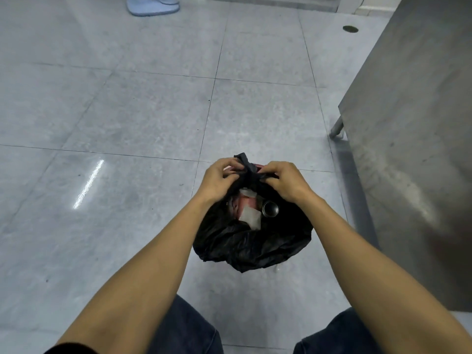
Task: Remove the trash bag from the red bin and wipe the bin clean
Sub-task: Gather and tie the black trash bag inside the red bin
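A black trash bag point(251, 242) sits on the floor just ahead of my knees, draped over the red bin, of which only a sliver of rim point(258, 166) shows at the far side. Through the bag's mouth I see white paper scraps, something pink and a metal can point(270, 208). My left hand point(220, 182) and my right hand point(285, 181) each pinch a gathered strip of the bag's far edge, and the two strips cross in a twisted knot point(245, 163) between my fingers.
A stainless steel cabinet point(413, 139) with a metal leg point(336, 129) stands close on the right. Grey tiled floor point(127, 123) spreads to the left and ahead. A pale blue base point(152, 7) sits at the far top left, a floor drain point(350, 28) at the top right.
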Demonstrator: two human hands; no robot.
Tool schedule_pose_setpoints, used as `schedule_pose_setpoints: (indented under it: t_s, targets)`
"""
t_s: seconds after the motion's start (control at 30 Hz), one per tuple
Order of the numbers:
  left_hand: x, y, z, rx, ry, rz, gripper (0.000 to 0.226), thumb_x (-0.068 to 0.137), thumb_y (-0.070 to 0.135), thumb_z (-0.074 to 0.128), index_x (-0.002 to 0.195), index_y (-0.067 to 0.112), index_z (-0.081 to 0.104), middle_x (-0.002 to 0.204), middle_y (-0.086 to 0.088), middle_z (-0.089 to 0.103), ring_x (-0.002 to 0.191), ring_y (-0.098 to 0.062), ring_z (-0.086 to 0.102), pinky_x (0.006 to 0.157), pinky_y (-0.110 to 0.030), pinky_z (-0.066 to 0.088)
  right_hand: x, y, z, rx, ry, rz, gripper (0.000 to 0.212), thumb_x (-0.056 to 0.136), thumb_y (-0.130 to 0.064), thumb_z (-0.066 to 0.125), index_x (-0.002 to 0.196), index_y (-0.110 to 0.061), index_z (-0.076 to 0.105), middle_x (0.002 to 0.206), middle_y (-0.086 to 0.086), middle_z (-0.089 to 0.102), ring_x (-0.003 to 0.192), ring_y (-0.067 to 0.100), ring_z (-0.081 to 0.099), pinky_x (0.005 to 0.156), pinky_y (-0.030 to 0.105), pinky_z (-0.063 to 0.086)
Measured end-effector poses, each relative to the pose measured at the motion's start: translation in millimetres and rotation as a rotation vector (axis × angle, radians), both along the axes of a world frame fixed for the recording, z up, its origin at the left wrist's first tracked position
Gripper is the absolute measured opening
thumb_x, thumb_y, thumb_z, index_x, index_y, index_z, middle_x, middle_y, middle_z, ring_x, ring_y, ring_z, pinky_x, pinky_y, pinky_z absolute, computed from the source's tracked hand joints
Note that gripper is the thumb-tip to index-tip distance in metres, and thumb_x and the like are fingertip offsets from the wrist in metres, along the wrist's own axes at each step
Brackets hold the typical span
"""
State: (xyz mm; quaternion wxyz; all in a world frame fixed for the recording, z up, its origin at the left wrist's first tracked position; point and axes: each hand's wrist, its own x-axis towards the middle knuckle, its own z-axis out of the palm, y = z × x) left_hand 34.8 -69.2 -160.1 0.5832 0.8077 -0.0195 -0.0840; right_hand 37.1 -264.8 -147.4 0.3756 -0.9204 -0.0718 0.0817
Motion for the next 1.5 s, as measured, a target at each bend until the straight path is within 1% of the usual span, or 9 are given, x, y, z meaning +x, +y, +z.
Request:
schedule_pose_setpoints:
  t_s: [0.17, 0.33, 0.43, 0.63, 0.8, 1.03, 1.3, 1.43, 1.5]
  targets:
    - [-3, -9, -4, -0.005, 0.096, -0.174, 0.082, 0.084, -0.012, 0.061, 0.151, 0.024, 0.029, 0.133, 0.005, 0.055, 0.100, -0.021, 0.068, 0.093, -0.032, 0.054, -6, 11, -1, 0.068, -0.013, 0.048, 0.027, 0.083, -0.003, 0.065, 0.089, -0.027, 0.076, 0.089, -0.015, 0.072, 0.089, 0.008, 0.069, 0.089, 0.036, 0.054]
    - [-1, -12, -13, 0.142, 0.037, -0.175, 0.034, 0.081, 0.002, 0.070, 0.113, 0.014, 0.069, 0.104, -0.007, 0.073, 0.097, -0.026, 0.069, 0.093, -0.044, 0.052, -13, 7, -2, 0.202, -0.043, 0.001, 0.026, 0.080, 0.002, 0.065, 0.086, -0.022, 0.070, 0.090, -0.005, 0.075, 0.089, 0.008, 0.070, 0.086, 0.032, 0.056]
    - [0, -13, -21, 0.180, 0.036, -0.068, 0.015, 0.084, 0.012, 0.070, 0.097, 0.018, 0.074, 0.089, -0.001, 0.074, 0.089, -0.026, 0.069, 0.089, -0.043, 0.054, -13, -2, 7, 0.120, -0.033, -0.030, 0.022, 0.079, -0.009, 0.075, 0.089, -0.028, 0.067, 0.091, -0.008, 0.073, 0.085, 0.007, 0.068, 0.076, 0.024, 0.049]
    - [9, -14, -26, 0.103, 0.033, 0.076, 0.011, 0.086, 0.015, 0.069, 0.095, 0.019, 0.074, 0.091, 0.003, 0.073, 0.082, -0.011, 0.067, 0.077, -0.022, 0.052, -25, -58, 28, -0.216, 0.361, -0.033, 0.030, 0.069, -0.028, 0.087, 0.087, -0.037, 0.065, 0.090, -0.018, 0.066, 0.084, 0.006, 0.062, 0.066, 0.027, 0.048]
    - [5, -22, -25, 0.100, 0.007, 0.047, 0.015, 0.086, 0.014, 0.069, 0.100, 0.014, 0.074, 0.090, 0.003, 0.072, 0.080, -0.007, 0.065, 0.067, -0.008, 0.047, -33, -41, 18, -0.143, 0.178, 0.035, 0.027, 0.078, -0.012, 0.078, 0.067, -0.033, 0.064, 0.063, -0.017, 0.065, 0.066, 0.005, 0.059, 0.067, 0.025, 0.046]
    - [0, -22, -22, -0.028, 0.076, -0.110, 0.024, 0.083, 0.004, 0.071, 0.106, 0.000, 0.071, 0.107, -0.011, 0.073, 0.103, -0.021, 0.069, 0.098, -0.039, 0.052, -19, -11, 3, 0.017, 0.032, 0.052, 0.021, 0.074, -0.008, 0.081, 0.077, -0.023, 0.067, 0.091, -0.001, 0.062, 0.085, 0.018, 0.060, 0.082, 0.033, 0.048]
    - [-5, -18, -22, -0.156, 0.030, -0.155, 0.025, 0.079, -0.006, 0.069, 0.077, 0.019, 0.068, 0.081, 0.003, 0.071, 0.077, -0.006, 0.068, 0.082, -0.024, 0.053, -18, 1, -13, 0.164, 0.029, -0.043, 0.055, 0.069, -0.005, 0.083, 0.114, -0.018, 0.055, 0.105, -0.009, 0.064, 0.092, 0.014, 0.066, 0.084, 0.026, 0.053]
    - [-7, -17, -17, -0.179, -0.014, -0.135, 0.033, 0.077, -0.015, 0.054, 0.078, 0.018, 0.055, 0.083, 0.002, 0.066, 0.076, -0.014, 0.066, 0.073, -0.022, 0.051, -17, 7, -18, 0.163, 0.061, -0.038, 0.041, 0.074, -0.005, 0.078, 0.113, -0.016, 0.069, 0.103, -0.001, 0.073, 0.099, 0.013, 0.069, 0.093, 0.037, 0.054]
    - [-6, -15, -10, -0.176, -0.050, -0.105, 0.027, 0.078, -0.011, 0.055, 0.085, 0.015, 0.055, 0.090, -0.001, 0.065, 0.086, -0.018, 0.067, 0.081, -0.022, 0.052, -18, 9, -19, 0.192, 0.072, -0.075, 0.039, 0.077, -0.004, 0.075, 0.113, -0.017, 0.072, 0.103, 0.000, 0.075, 0.100, 0.012, 0.069, 0.094, 0.038, 0.055]
